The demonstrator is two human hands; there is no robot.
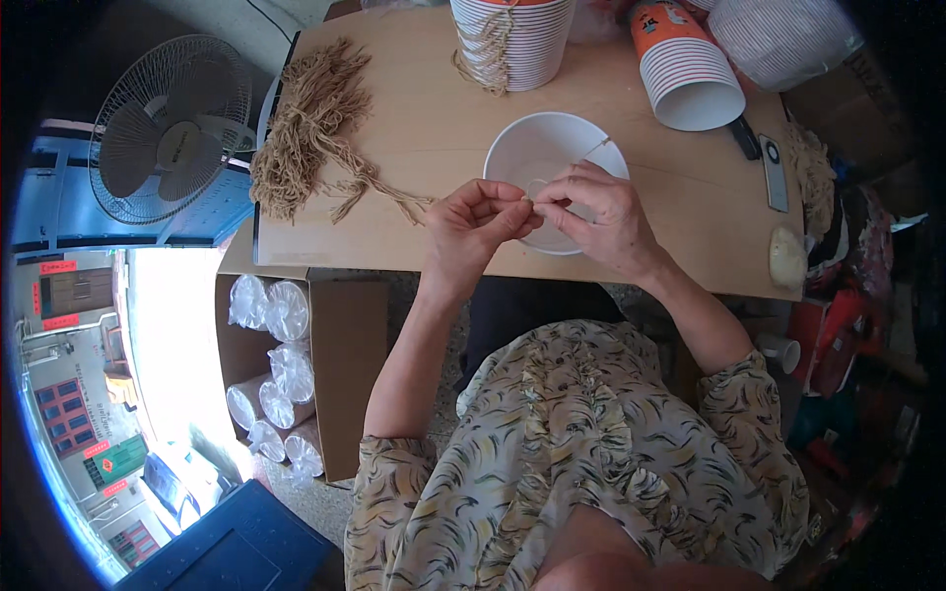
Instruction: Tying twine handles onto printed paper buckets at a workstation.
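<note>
One white paper bowl (540, 148) on the table's (424, 108) near edge, under my hands. My left hand (476, 229) and right hand (596, 215) meet over it, fingertips pinched narrow on one thin string. One twine bundle (307, 128) lies left; two cup stacks behind.

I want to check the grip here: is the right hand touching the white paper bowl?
Touching. The head view shows the right hand lying over the near rim of the white paper bowl, with no gap visible, its fingertips meeting the left hand.
</note>
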